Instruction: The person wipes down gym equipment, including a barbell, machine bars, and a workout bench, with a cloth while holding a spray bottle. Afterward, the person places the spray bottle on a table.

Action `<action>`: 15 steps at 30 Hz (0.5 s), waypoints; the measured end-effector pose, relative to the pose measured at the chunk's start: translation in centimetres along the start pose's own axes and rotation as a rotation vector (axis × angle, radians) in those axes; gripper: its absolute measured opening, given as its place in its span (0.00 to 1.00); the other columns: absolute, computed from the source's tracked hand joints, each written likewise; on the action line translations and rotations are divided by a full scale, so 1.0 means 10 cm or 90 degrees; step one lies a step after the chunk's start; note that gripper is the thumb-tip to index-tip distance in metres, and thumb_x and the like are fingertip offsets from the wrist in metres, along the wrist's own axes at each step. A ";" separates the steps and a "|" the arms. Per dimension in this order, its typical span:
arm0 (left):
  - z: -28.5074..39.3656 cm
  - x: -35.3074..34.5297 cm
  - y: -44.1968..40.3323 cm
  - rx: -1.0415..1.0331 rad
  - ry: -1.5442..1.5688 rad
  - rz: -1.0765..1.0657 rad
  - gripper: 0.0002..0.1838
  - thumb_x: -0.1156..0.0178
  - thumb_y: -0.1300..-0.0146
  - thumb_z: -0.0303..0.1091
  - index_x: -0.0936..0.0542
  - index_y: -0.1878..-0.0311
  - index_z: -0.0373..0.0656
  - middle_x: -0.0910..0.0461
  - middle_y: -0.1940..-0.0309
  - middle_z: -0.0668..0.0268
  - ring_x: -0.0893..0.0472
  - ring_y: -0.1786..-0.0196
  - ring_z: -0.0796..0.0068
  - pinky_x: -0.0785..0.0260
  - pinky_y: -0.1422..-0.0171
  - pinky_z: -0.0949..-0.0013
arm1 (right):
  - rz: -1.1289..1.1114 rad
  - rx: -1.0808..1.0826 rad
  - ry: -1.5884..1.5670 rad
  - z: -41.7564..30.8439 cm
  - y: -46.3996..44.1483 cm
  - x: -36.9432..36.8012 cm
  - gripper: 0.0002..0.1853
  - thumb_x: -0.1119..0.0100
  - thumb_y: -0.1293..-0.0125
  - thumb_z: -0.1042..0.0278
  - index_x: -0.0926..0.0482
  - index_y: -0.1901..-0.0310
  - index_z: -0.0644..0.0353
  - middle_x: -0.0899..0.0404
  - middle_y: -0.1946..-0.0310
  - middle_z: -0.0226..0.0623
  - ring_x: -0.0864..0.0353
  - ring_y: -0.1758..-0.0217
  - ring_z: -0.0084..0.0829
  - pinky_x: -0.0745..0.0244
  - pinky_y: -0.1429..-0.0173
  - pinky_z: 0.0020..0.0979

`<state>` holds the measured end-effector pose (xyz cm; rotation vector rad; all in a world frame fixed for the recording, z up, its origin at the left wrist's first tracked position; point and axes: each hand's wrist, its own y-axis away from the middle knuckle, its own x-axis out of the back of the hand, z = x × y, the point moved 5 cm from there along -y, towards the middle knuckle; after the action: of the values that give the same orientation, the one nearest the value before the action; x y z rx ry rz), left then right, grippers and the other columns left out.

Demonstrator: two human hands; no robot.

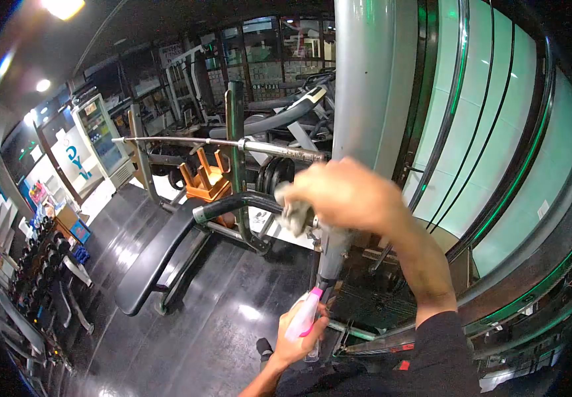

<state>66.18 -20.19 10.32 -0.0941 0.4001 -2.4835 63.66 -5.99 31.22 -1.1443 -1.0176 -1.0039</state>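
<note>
My right hand (pixel 345 195) is raised in front of a grey upright post (pixel 364 86), its fingers closed on a pale, crumpled cloth (pixel 294 215). The hand is smeared by motion. Beside the cloth is the end of a black padded handle (pixel 246 200); whether they touch I cannot tell. Lower down, my left hand (pixel 297 339) is wrapped round a whitish, translucent bottle (pixel 304 316) with pink parts, held tilted. Part of the bottle is hidden by the fingers.
A black bench (pixel 157 258) stands ahead-left, with a barbell (pixel 180 140) racked above it. An upturned wooden stool (pixel 208 182) lies behind. Dumbbells (pixel 35 271) line the far left. Cables (pixel 481 119) run down at right. My foot (pixel 263 345) is on the dark floor (pixel 200 344).
</note>
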 end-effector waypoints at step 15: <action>-0.03 -0.15 -0.02 0.007 0.025 0.000 0.10 0.40 0.39 0.23 0.24 0.54 0.34 0.23 0.66 0.64 0.22 0.75 0.81 0.30 0.72 0.76 | 0.784 -0.263 -0.036 0.41 0.57 -0.22 0.33 0.35 0.50 0.73 0.29 0.39 0.53 0.36 0.37 0.50 0.36 0.35 0.59 0.38 0.33 0.52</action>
<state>67.25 -19.09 10.13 -0.0403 0.4021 -2.4908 68.18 -1.05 28.35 -1.7785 0.0023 -0.1561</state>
